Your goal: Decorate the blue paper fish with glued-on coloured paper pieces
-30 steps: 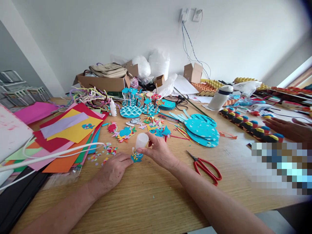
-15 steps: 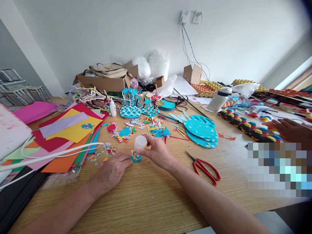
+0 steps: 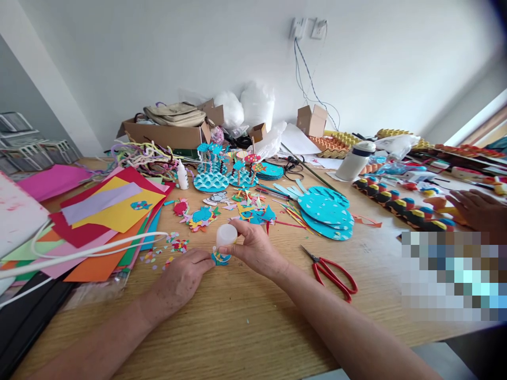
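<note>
Coloured paper sheets [image 3: 114, 211], best left alone, well to the left of the left hand [image 3: 186, 274]; small paper scraps [image 3: 178, 244], just beyond that hand, best kept from drifting under the work. Left hand low on the worktop [image 3: 245, 316], fingers together, tips at the edge of a blue paper cut-out [image 3: 222, 260] between both hands; whether pinching or merely pressing, cannot tell. Hold that edge flat and still. Just above the cut-out, a white bottle [image 3: 226, 235], tilted, pinched between thumb and fingers of the right hand [image 3: 255, 248]. Probably best squeezed lightly and moved slowly, so small a piece being easy to flood. Beyond the right hand and to its right, blue paper discs [image 3: 327, 214]; nearer, red-handled scissors [image 3: 335, 274], safe to leave apart from both hands.
</note>
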A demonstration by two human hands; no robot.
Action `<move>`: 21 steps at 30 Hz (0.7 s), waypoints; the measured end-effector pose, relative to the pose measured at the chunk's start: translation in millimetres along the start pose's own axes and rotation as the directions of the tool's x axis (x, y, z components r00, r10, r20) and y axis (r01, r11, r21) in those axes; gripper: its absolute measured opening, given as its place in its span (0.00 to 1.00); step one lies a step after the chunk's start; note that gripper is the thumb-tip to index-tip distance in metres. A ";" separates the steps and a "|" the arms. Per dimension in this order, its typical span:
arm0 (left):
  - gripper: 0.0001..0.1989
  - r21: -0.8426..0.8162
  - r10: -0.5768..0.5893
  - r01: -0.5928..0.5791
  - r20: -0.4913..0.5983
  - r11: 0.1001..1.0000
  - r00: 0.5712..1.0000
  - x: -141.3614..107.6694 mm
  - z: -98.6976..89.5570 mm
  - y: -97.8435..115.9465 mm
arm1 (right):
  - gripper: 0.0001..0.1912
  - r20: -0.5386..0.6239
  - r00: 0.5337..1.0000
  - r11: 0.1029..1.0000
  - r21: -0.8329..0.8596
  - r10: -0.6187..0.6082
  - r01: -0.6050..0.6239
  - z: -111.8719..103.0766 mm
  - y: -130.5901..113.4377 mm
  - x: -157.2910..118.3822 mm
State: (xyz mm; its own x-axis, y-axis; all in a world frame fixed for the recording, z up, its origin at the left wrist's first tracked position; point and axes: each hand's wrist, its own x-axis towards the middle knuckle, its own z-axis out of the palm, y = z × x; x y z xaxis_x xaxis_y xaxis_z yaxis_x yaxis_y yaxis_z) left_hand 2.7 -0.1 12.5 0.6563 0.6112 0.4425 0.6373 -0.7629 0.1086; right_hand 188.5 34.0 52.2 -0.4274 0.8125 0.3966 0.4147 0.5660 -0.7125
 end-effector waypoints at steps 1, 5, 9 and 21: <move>0.18 0.000 -0.001 0.001 -0.002 1.000 1.000 -0.4 0.4 -0.1 | 0.07 -0.006 1.000 1.000 0.000 -0.003 0.003 -0.2 0.1 -0.2; 0.18 0.005 -0.012 0.012 -0.004 1.000 1.000 -3.0 2.3 -1.3 | 0.08 -0.033 0.999 0.999 0.049 0.007 -0.005 -1.2 1.5 -0.2; 0.18 0.005 -0.010 0.010 -0.004 1.000 1.000 -2.7 1.6 -1.0 | 0.11 -0.054 0.995 0.993 0.092 0.081 -0.076 -2.7 2.6 0.1; 0.19 -0.010 -0.033 0.033 0.013 0.999 0.999 -0.9 0.0 -0.2 | 0.19 -0.103 0.954 0.942 0.215 0.283 -0.257 3.0 25.3 -0.7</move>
State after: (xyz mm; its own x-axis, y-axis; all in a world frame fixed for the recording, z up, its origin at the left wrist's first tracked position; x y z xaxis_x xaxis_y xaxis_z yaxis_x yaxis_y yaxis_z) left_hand 1.9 -0.5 12.1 0.6399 0.6388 0.4272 0.6547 -0.7442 0.1322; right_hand 196.9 47.3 32.2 -0.2074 0.9494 0.2360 0.3277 0.2947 -0.8977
